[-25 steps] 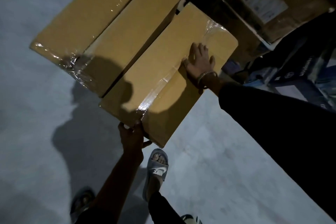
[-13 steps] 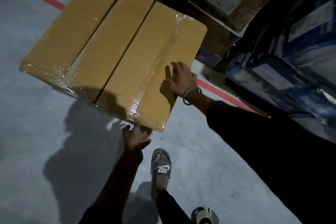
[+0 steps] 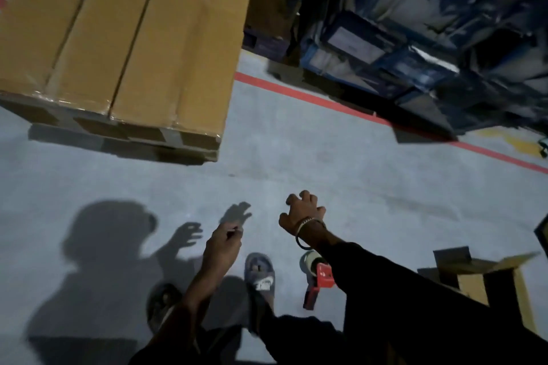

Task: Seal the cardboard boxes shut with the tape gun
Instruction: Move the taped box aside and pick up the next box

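Observation:
Three taped cardboard boxes (image 3: pixel 166 47) stand side by side on a pallet (image 3: pixel 124 139) at the upper left. My left hand (image 3: pixel 222 246) hangs over the floor, fingers loosely curled and holding nothing. My right hand (image 3: pixel 302 212), with a bracelet at the wrist, hovers further right with fingers spread and bent, also holding nothing. A red tape gun (image 3: pixel 318 278) with a roll of tape lies on the floor under my right forearm, partly hidden by the sleeve. An open cardboard box (image 3: pixel 474 272) stands at the lower right.
Blue wrapped pallets and crates (image 3: pixel 415 38) fill the upper right behind a red floor line (image 3: pixel 311 98). Brown cartons (image 3: pixel 267 3) stand behind the sealed boxes. My sandalled feet (image 3: pixel 261 275) are on the grey floor below my hands.
Both hands have let go of the rightmost sealed box and pulled back towards me. The box now rests beside the other two. The view has swung right and down, showing the tape gun.

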A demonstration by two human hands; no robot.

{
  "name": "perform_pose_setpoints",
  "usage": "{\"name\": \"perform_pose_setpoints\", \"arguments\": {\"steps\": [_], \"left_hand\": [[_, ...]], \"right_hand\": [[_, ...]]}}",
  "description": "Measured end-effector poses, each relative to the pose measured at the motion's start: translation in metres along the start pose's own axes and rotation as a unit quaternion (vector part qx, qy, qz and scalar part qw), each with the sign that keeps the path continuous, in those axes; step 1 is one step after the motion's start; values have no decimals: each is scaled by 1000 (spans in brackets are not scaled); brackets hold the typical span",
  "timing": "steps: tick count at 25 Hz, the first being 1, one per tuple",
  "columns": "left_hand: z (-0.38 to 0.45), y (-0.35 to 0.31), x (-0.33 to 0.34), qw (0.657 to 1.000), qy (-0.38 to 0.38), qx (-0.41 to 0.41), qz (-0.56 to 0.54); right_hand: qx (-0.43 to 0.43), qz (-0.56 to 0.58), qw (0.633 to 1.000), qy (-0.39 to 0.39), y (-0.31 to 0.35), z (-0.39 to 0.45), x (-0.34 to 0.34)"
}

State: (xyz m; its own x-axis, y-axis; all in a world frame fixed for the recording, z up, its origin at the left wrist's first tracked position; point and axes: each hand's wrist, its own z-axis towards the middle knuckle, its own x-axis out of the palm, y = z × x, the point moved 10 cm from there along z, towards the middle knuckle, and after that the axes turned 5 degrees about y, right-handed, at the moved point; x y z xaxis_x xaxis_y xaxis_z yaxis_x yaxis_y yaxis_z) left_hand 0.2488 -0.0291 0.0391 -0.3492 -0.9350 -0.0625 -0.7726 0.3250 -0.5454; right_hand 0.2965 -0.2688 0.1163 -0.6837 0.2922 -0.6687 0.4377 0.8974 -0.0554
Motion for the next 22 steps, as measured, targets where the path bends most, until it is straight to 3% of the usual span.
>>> {"name": "perform_pose_setpoints", "arguments": {"steps": [4,9,11,16,19,22], "left_hand": [[-16,12,47,998,6,2,59],[85,72,138,980,31,20,195],[130,76,191,961,47,57,266],[187,59,293,912,60,161,373],[149,52,320,860,86,208,457],[61,34,327,861,45,260,434]], "right_hand": [[15,65,996,57,-43,-1,86],[-2,137,989,54,-96,66,170],[15,107,991,74,-134,105,196],[0,-73,997,23,-189,169,202],[6,-51,998,46,-194,142,187],[-55,45,997,-36,-190,60,136]]}}
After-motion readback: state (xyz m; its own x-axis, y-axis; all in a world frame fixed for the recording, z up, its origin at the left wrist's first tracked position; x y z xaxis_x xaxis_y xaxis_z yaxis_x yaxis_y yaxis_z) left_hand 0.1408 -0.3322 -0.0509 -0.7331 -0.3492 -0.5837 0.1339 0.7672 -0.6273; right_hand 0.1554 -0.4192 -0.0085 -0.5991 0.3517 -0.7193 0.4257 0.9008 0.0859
